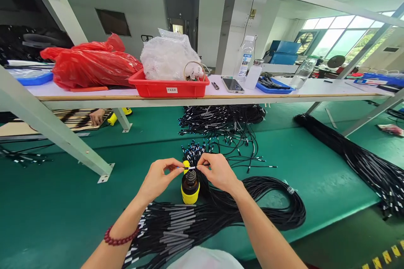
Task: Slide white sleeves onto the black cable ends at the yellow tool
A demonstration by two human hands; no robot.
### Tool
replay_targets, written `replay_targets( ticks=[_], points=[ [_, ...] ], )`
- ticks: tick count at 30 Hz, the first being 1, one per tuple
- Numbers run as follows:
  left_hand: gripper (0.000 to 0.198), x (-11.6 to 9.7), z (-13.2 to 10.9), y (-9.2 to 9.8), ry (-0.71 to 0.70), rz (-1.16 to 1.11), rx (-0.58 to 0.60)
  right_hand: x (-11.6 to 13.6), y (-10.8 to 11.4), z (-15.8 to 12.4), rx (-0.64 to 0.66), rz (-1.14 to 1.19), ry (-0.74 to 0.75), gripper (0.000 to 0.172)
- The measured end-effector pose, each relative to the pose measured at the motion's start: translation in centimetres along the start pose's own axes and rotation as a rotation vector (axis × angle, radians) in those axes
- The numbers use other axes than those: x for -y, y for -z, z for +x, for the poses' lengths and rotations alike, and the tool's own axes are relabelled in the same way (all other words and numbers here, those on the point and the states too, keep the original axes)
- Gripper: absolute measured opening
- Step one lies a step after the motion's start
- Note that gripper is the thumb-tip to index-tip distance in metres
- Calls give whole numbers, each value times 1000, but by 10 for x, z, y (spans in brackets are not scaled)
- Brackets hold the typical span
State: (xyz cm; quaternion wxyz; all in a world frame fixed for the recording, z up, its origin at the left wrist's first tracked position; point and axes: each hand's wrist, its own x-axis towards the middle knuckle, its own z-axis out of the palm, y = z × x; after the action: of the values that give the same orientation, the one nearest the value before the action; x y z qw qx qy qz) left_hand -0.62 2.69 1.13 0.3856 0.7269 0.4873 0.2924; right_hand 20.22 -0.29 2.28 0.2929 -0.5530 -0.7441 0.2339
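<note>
Both my hands meet above a yellow heat tool [190, 187] that stands on the green table [63, 210]. My left hand [159, 176] pinches one end of a thin black cable with a white sleeve [190, 168]. My right hand [217, 171] pinches the other side of that cable. The sleeved part sits right over the tool's dark nozzle. A bundle of black cables with grey and white sleeves [176, 229] lies under my forearms. Another coil of black cables [268, 201] curves round to the right of my right arm.
More loose black cables [227, 128] pile up behind the tool, and a long bundle [356, 155] runs along the right. A raised shelf [189, 97] carries a red tray [168, 85], red bags, a phone and bottles. Another person's hand [97, 116] shows under the shelf at left.
</note>
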Motion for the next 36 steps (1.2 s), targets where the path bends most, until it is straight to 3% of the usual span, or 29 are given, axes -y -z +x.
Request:
replay_targets(
  ticks=[13, 23, 36],
  points=[
    [24, 0, -3, -1, -14, 54, 2, 2, 1, -2, -6, -59, -28, 13],
    [52, 1, -10, -4, -2, 148, -21, 9, 3, -6, 29, -118, -51, 30],
    [36, 2, -12, -3, -31, 77, 6, 8, 0, -7, -2, -81, -60, 24]
  ],
)
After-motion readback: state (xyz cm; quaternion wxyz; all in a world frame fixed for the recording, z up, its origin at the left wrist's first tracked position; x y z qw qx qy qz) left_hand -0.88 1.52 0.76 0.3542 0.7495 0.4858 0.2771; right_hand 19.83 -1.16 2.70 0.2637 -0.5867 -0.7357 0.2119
